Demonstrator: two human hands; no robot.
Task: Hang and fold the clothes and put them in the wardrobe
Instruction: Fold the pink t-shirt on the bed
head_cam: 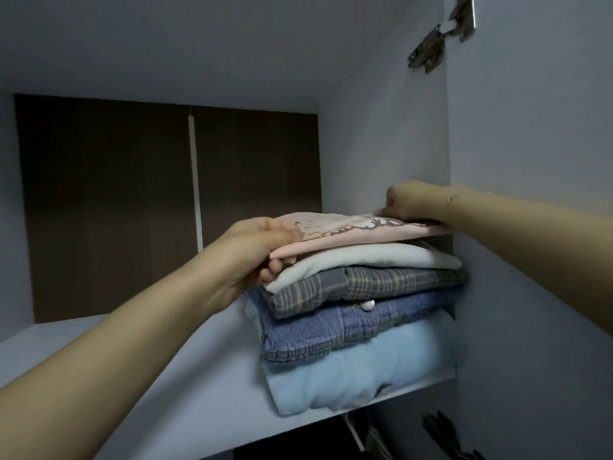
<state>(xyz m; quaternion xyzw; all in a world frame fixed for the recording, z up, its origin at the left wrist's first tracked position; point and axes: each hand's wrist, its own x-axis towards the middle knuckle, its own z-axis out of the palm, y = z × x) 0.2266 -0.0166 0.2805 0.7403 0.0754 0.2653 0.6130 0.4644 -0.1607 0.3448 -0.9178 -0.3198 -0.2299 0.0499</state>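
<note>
Five folded garments make up the stack we are building on the wardrobe shelf (199,376), pressed toward the side wall at 3 o'clock. Reading from the top: the pink top (348,232) with a printed front, a cream garment (358,258), a plaid shirt (365,283), a denim piece (325,330) with a pale button, and a light blue sweater (358,370) whose front edge bulges over the shelf lip at 6 o'clock. Our left hand (262,247) pinches the pink top at its 9 o'clock edge, thumb on top and fingers curled beneath. Our right hand (411,202) grips the far corner toward 2 o'clock, fingers curled down onto the fabric; whether any reach under it we cannot tell. We judge that the pink top is being set down and squared on the stack, so this garment is nearly stowed. The chief risk is the stack itself: it is tall, soft, and overhangs the shelf, so drawing our left fingers out from under the fabric could drag the cream layer toward 9 o'clock or tip the column forward off the lip. A second risk is the fold opening if one corner is let go before the other. Hangers (441,426) show dimly below the shelf at 5 o'clock.
</note>
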